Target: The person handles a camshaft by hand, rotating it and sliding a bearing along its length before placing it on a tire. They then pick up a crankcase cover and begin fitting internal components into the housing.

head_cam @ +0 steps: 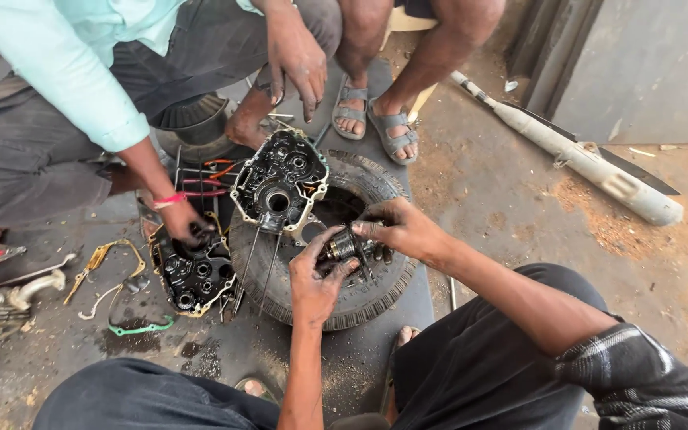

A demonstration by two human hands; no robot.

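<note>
My left hand [314, 275] and my right hand [402, 228] both grip a small oily gear cluster [345, 247] over a tyre [376, 291] lying flat on the ground. A black engine case half [280, 181] stands tilted on the tyre's far side, just beyond my hands. Both hands are greasy.
A person in a light green shirt crouches opposite; one hand [189, 227] rests on a second case half [194, 275] on the ground, the other hand [296, 57] hangs free. Another person's sandalled feet [376, 119] stand behind. Gaskets [113, 267] lie at left, an exhaust pipe [583, 155] at right.
</note>
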